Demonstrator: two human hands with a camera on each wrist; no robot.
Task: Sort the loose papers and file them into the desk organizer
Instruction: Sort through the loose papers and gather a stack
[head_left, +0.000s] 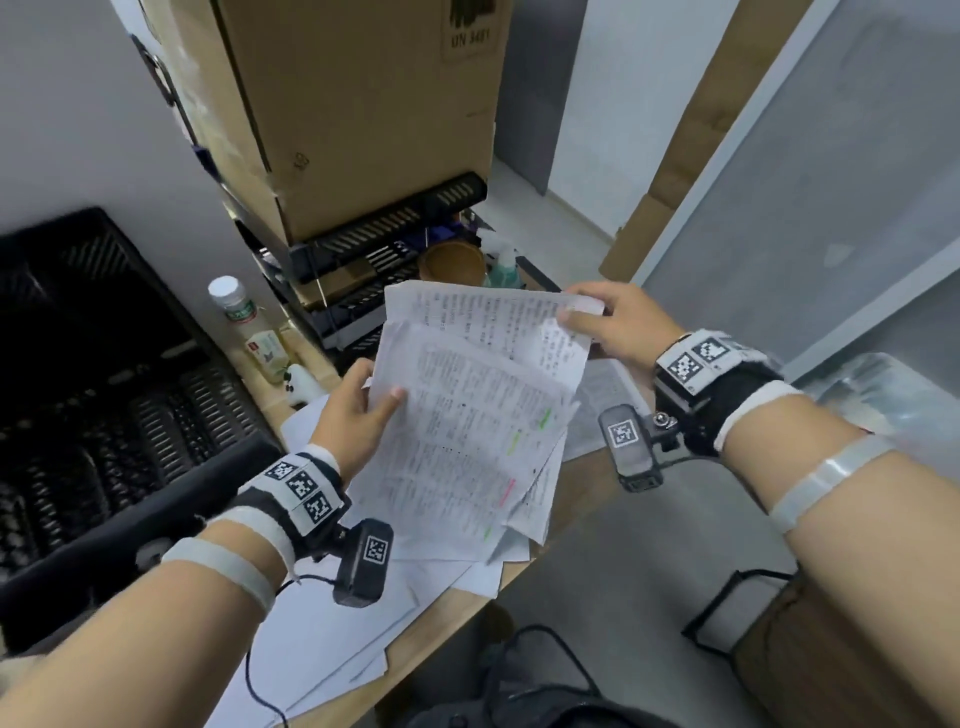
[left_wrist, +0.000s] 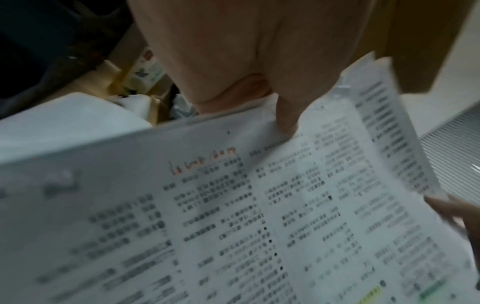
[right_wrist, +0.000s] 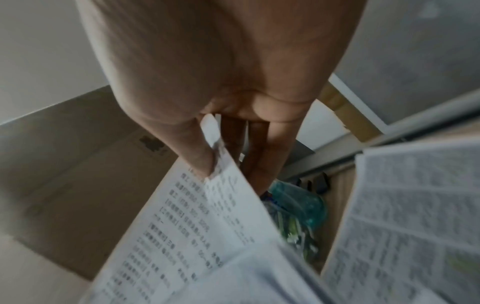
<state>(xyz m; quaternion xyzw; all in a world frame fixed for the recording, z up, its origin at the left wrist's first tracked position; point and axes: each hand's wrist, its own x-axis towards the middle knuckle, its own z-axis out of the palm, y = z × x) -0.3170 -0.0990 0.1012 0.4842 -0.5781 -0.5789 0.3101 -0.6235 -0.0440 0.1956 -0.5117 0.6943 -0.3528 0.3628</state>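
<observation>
Print on the held sheets (head_left: 467, 415) is too small to read from the head view, and smeared by blur in both wrist views. Left hand (head_left: 358, 415): fingers go behind the stack, only thumb shows on top. Right hand (head_left: 613, 322): fingertips under the top sheet's corner, hidden. Black organizer (head_left: 104, 389) is cut off at the left edge of the frame, so can't tell its compartments. Papers on the desk (head_left: 332, 639) are partly covered by the held stack and left arm. Cardboard box (head_left: 363, 114) is cropped at the top; label only partly legible. Bottle (head_left: 244, 322) label text unreadable. Items on the black rack (head_left: 384, 249) behind the sheets: mostly hidden, can't ID.
</observation>
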